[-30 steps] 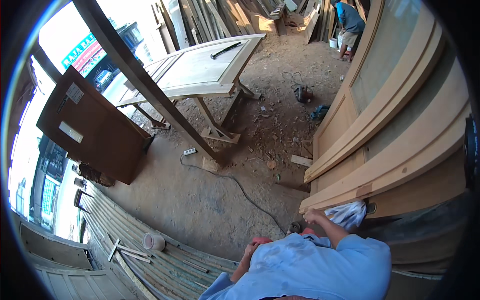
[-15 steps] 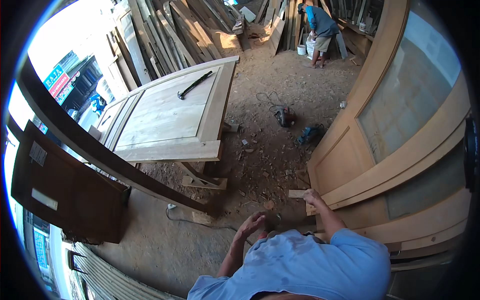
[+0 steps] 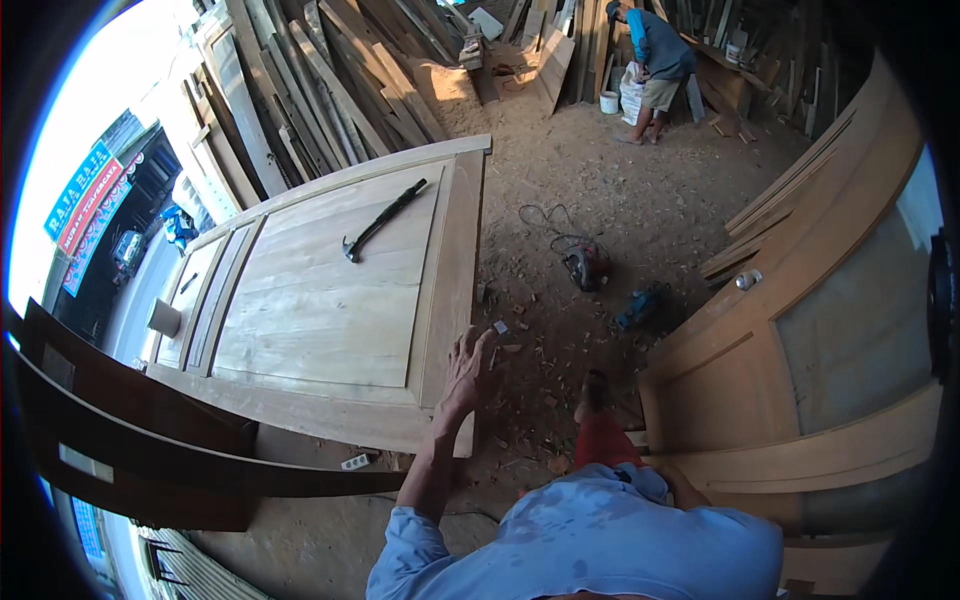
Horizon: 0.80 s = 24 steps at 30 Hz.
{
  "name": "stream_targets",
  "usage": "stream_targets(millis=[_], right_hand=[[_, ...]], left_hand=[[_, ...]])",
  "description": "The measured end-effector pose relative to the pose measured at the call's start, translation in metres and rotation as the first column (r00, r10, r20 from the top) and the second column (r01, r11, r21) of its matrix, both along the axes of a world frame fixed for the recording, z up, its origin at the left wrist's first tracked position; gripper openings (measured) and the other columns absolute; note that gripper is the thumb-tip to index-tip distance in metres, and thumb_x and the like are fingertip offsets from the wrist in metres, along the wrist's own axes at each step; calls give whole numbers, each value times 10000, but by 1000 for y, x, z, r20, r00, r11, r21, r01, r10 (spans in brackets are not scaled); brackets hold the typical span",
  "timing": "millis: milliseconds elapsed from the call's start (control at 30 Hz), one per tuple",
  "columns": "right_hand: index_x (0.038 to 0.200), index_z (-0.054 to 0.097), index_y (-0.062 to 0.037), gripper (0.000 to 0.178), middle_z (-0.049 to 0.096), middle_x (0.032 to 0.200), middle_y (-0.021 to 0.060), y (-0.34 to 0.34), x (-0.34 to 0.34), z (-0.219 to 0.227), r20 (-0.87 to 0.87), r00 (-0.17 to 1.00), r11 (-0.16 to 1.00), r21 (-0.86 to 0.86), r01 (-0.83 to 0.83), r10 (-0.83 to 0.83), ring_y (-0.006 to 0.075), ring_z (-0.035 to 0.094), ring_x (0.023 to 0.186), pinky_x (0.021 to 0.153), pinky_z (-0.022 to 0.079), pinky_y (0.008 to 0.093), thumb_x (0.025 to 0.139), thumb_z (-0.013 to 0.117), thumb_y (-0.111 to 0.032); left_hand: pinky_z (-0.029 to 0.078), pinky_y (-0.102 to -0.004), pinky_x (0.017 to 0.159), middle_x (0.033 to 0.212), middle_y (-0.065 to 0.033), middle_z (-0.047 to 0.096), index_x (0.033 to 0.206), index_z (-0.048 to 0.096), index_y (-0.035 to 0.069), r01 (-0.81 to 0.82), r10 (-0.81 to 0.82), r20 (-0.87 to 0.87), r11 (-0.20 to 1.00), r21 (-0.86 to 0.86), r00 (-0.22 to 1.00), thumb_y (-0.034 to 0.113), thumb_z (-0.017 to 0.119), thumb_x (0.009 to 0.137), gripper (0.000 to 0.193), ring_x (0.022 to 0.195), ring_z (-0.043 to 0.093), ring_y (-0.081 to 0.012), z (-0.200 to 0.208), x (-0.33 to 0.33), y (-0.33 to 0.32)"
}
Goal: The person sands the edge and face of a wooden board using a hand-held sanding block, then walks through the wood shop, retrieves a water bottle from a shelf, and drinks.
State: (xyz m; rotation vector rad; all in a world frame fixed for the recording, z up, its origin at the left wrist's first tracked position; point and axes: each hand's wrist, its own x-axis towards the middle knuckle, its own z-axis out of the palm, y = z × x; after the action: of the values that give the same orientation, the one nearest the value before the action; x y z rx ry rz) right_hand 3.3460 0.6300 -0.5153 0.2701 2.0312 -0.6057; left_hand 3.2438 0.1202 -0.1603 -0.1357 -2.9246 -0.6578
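My left hand (image 3: 466,372) is over the right-hand border of a pale wooden door (image 3: 310,290) lying flat on a stand. Its fingers are stretched out, with nothing seen in them; whether it touches the wood I cannot tell. A black claw hammer (image 3: 385,220) lies on the door's large panel. Of my right arm, only a bit of forearm (image 3: 686,487) shows beside my blue shirt; the hand itself is hidden. A small pale piece of wood (image 3: 637,438) shows beside my leg, close to an upright door with a glass pane (image 3: 850,350).
A red-and-black corded power tool (image 3: 586,267) and a blue one (image 3: 640,306) lie on the chip-strewn floor. A dark curved board (image 3: 200,455) crosses at left. A white power strip (image 3: 357,462) is under the door's near edge. Another person (image 3: 655,65) bends over a white sack at the back.
I have moved closer to the flat door. My left hand has gone from beside my body to its edge. My right hand, which held a small wooden piece, has dropped out of sight.
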Motion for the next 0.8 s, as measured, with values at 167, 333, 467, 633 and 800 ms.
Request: stream_targets(millis=[167,333,467,633,800], right_hand=[[1036,685,-28,276,702,860,92,-20,-157,-30,-150,938,948,-13,-319,314,242,660,701,622,534,404,918,564,-246],[1021,682,-36,265,695,811,59,-64,-358,11,-474,699,795,3,-607,536,229,641,639,562,525,402,932,550,-247],[866,697,-27,269,660,694,65,-105,-481,93,-220,901,882,-383,273,-374,160,622,592,543,506,352,903,582,-268],[700,681,-55,280,615,624,27,-134,-619,113,-470,856,945,-321,60,-215,108,565,533,491,441,322,878,584,-249],[648,651,-79,297,593,576,20,-177,-717,106,-458,879,964,-267,9,-135,120,543,487,472,445,317,875,583,-257]], left_hand=[[244,-560,1141,1507,-275,306,1479,342,68,-83,82,-13,992,-98,997,358,697,837,789,1402,261,-478,-17,-124,-42],[284,-567,1102,1390,-238,410,1420,388,33,-148,146,-23,982,-118,989,276,737,801,750,1337,330,-466,-3,-221,-30],[241,-560,1151,1521,-250,297,1477,361,100,-295,298,115,955,-42,948,322,728,806,796,1405,233,-485,3,-274,-10],[225,-532,1171,1548,-268,266,1489,368,127,-345,330,155,935,85,931,372,728,817,801,1425,235,-459,-7,-346,-16],[236,-536,1157,1537,-288,277,1460,416,121,-324,309,103,927,191,945,373,731,809,766,1419,268,-442,0,-434,-32]])
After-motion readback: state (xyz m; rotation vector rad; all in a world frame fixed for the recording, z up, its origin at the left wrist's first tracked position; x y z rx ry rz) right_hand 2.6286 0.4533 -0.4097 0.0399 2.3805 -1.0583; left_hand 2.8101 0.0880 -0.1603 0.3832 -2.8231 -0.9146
